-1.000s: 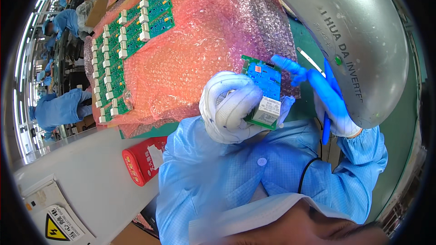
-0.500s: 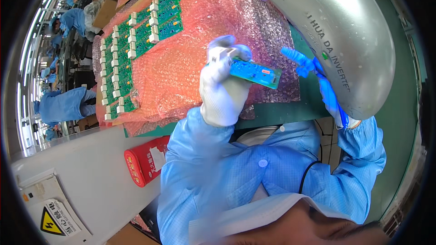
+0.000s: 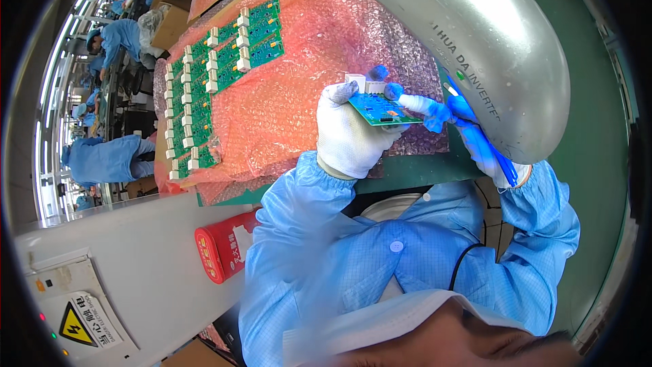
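My left hand, in a white glove with darkened fingertips, is closed on the edge of a small green circuit board. White block connectors stand along the board's far side, and its parts-covered face is turned up under bluish light. From the right comes my right hand, gloved in white with blue-looking fingers. One stretched finger reaches the board beside the connectors; whether it touches cannot be made out. A slim blue pen-like tool lies along the palm, held by the other fingers.
Rows of green boards with white connectors lie on pink bubble wrap over a green table. A large silver lamp-like housing overhangs the right hand. Left are a red tin, a pale machine cover and co-workers.
My left hand has turned the board, bringing its connectors into view on the far side. My right hand has moved left, its stretched finger now at the board.
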`<state>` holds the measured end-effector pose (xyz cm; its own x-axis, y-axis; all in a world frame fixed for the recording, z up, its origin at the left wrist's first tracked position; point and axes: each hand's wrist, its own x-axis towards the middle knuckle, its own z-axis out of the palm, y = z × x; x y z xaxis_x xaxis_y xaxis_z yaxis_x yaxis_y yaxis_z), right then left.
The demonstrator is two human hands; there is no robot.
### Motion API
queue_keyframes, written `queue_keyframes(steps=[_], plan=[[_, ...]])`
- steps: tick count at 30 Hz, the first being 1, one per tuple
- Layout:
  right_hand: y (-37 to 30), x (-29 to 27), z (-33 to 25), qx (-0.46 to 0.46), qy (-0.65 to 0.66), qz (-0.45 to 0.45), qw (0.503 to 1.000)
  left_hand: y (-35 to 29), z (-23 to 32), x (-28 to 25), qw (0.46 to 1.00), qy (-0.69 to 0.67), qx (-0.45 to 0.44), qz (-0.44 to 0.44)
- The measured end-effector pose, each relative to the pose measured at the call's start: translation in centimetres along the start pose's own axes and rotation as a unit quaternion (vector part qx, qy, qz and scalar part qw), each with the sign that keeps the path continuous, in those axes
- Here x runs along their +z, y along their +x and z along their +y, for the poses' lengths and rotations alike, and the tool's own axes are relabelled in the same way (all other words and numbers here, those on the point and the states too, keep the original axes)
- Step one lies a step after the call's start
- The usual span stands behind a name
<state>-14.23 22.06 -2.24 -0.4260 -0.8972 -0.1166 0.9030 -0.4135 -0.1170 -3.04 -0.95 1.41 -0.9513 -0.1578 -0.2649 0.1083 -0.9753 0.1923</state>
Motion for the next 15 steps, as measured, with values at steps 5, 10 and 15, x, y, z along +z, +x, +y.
queue_keyframes(steps=[5,10,15], plan=[[0.6,-1.7,-0.5,-0.237,-0.651,-0.1,0.714,-0.2,-0.1,0.8,0.996,0.067,0.016,0.057],[0.2,2.2,-1.0,-0.264,-0.793,-0.141,0.53,-0.8,0.2,1.9,0.994,0.067,-0.048,0.069],[0.9,4.4,-1.8,-0.276,-0.874,-0.173,0.362,-0.5,0.2,0.0,0.998,0.054,0.002,0.031]])
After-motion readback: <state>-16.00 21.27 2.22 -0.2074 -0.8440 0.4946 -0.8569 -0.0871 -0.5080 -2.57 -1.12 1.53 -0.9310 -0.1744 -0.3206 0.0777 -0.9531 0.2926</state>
